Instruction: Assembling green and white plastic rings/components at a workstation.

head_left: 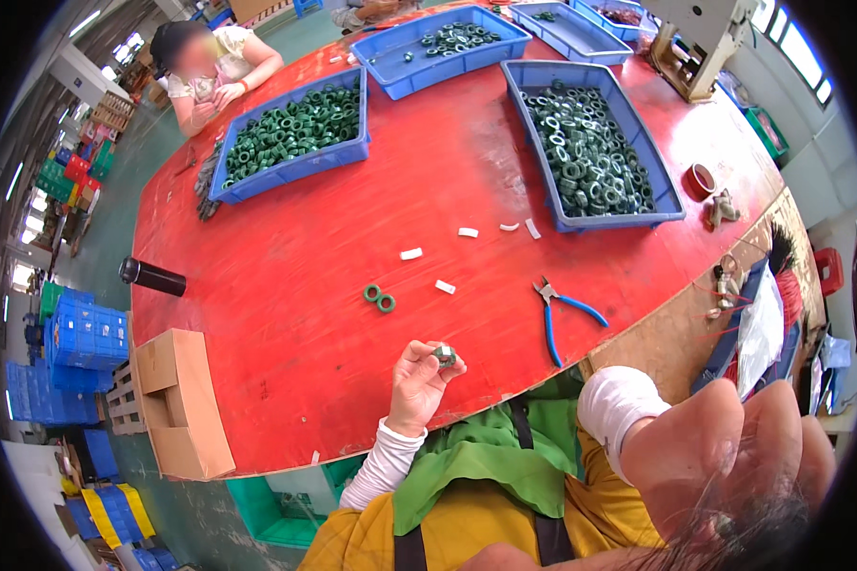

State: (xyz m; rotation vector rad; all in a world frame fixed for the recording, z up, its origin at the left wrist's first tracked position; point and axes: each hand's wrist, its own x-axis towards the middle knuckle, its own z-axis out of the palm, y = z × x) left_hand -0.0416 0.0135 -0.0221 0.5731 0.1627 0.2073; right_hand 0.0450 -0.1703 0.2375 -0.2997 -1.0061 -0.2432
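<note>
From the left, one black bottle [152, 277] lies on its side above one opened cardboard box [195, 443] at the table's edge; one co-worker [221, 71] sits beyond. Next comes one blue tray [305, 167] heaped with green rings, too many to count, then two loose green rings [386, 303] touching each other. The left hand [417, 388] pinches one dark ring-shaped piece [445, 355] between its fingertips, above the table's near edge. Five short white strips [445, 286] lie scattered ahead of it, beside one pair of blue-handled diagonal cutters [549, 328], jaws slightly parted. A second full tray [619, 222] stands behind the cutters, with one tape roll [701, 181] to its right. The right hand [733, 457] is raised close to the camera, fingers curled; whether it holds anything I cannot tell. The red tabletop [305, 285] looks scuffed; around it spreads a workshop with a green floor and stacked blue crates [88, 328].
</note>
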